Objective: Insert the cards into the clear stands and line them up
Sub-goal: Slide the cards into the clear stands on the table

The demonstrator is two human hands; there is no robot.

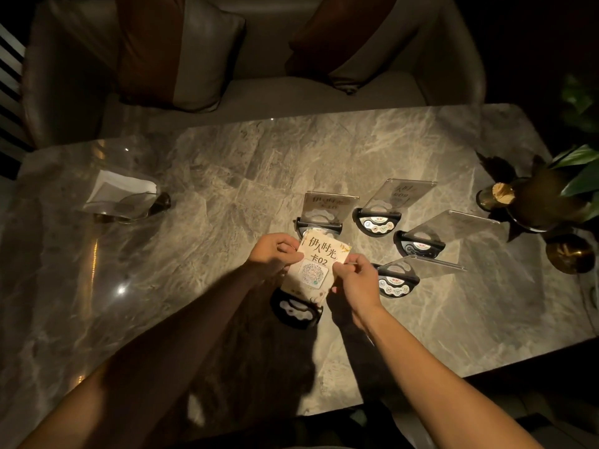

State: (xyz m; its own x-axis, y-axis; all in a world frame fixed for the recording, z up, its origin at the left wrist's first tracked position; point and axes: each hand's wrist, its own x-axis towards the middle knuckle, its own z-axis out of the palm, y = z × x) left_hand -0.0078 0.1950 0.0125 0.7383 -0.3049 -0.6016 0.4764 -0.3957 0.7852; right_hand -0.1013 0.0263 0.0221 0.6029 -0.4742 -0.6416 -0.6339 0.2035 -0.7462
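Observation:
A cream card printed with characters, "02" and a QR code sits in a clear stand whose black base rests on the marble table. My left hand pinches the card's upper left edge. My right hand grips its right edge. Several other clear stands on black bases stand behind and to the right: one with a card, another with a card, and two that look empty.
A clear napkin holder stands at the left of the table. Gold ornaments and a dark vase with a plant crowd the right edge. A sofa with cushions lies beyond the far edge.

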